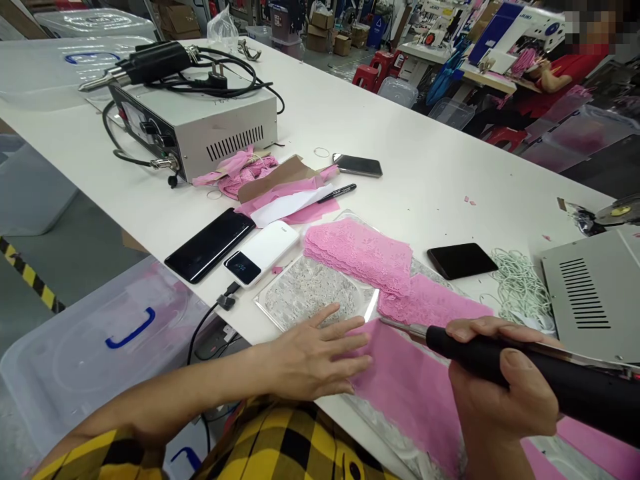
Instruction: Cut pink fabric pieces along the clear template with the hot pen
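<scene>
Left hand [313, 357], fingers spread, presses one pink lace strip [405, 390]; right hand [500, 397], fingers clenched, holds one black tool [567, 383].

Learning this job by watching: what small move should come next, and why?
Probably draw the tip along the lace, away from the left hand. That hand presses the lace flat, the right hand grips the tool, and the metal tip sits at the lace's edge, close to the fingertips.

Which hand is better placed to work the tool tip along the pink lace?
Right, probably: the right hand grips the black-handled tool, tip at the pink lace; the left hand lies flat, pinning its edge.
</scene>
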`<action>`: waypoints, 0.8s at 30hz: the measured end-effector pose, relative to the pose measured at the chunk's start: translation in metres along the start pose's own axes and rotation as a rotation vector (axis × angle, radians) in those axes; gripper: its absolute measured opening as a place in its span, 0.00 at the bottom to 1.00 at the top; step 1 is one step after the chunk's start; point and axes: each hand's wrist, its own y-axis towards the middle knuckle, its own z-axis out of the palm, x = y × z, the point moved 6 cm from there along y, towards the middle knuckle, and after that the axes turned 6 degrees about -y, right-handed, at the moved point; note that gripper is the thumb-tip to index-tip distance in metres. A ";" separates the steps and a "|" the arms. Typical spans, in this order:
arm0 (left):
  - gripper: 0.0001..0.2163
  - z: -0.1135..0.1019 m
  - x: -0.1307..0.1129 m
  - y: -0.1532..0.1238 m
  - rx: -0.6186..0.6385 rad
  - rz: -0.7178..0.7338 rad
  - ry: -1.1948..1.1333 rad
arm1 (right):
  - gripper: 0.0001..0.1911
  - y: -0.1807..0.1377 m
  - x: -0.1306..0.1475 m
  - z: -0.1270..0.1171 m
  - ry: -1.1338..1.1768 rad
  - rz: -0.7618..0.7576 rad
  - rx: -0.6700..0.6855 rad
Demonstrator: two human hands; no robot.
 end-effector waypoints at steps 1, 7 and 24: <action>0.19 0.003 0.001 0.003 0.019 0.002 0.002 | 0.09 0.000 0.000 0.000 0.006 -0.001 -0.001; 0.22 0.014 0.004 0.006 0.056 -0.020 0.007 | 0.09 -0.001 0.001 0.000 0.024 0.002 -0.028; 0.23 0.013 0.005 0.006 0.081 -0.019 0.035 | 0.09 -0.002 0.001 0.001 0.004 -0.016 0.030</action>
